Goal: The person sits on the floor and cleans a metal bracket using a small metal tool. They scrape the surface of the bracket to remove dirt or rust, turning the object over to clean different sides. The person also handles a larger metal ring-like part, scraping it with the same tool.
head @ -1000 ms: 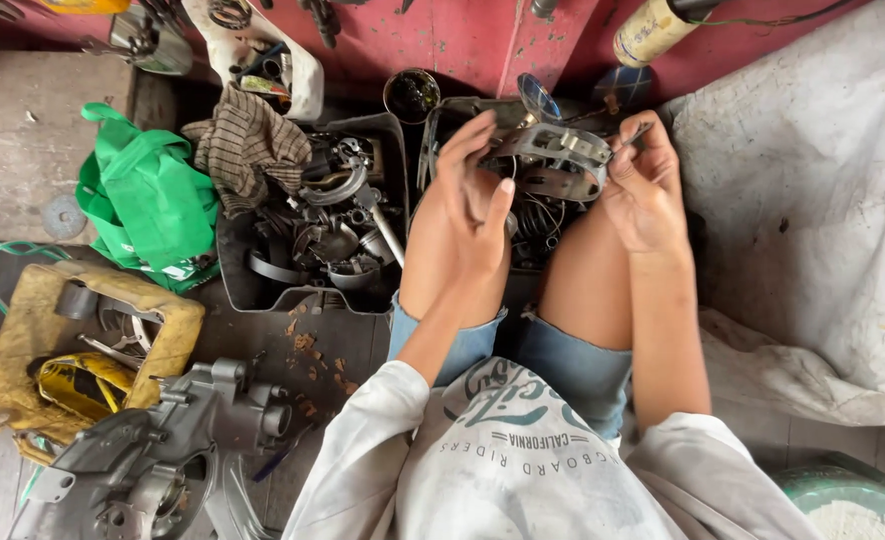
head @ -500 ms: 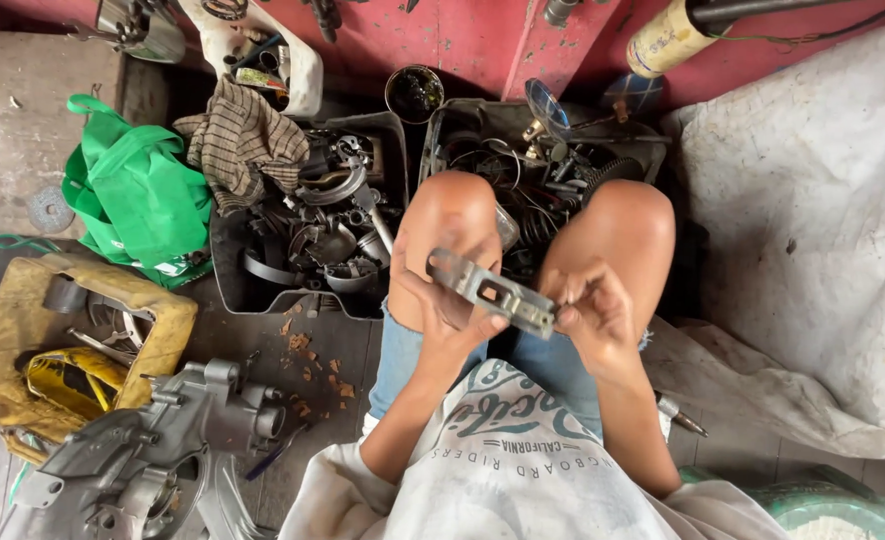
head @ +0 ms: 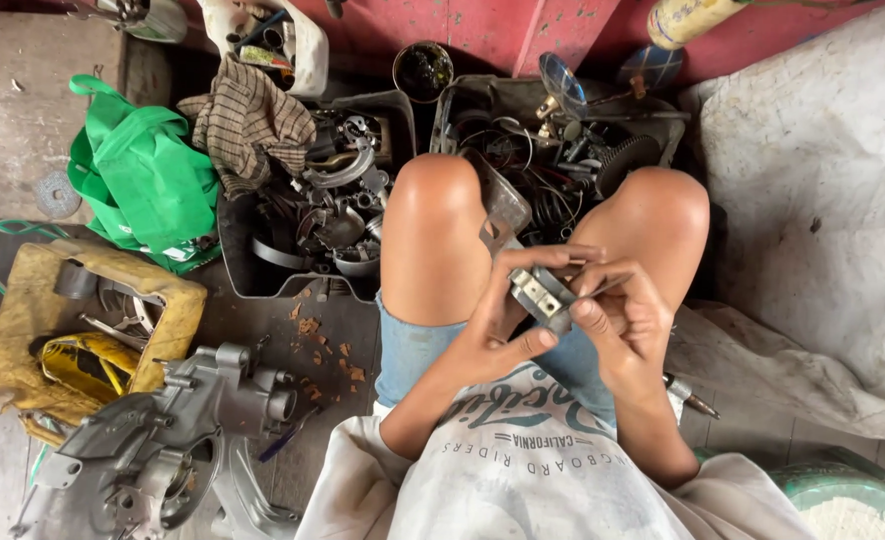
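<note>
Both hands [head: 563, 315] pinch a small, blocky grey metal part [head: 540, 293].

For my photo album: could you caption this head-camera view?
Seated person's left hand and right hand hold a small metal part above trays of scrap parts.

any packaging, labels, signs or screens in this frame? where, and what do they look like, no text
Green bag: floor, upper left beside the parts bin; soft fabric, bright green, small white tag at its lower edge.
Yellow bottle: top edge, right of centre, lying on its side; cylindrical, yellowish label with small print.
White jug: top, left of centre; cut open, holds tools.
T-shirt print: bottom centre; teal and dark lettering on white.
No signs or screens.
</note>
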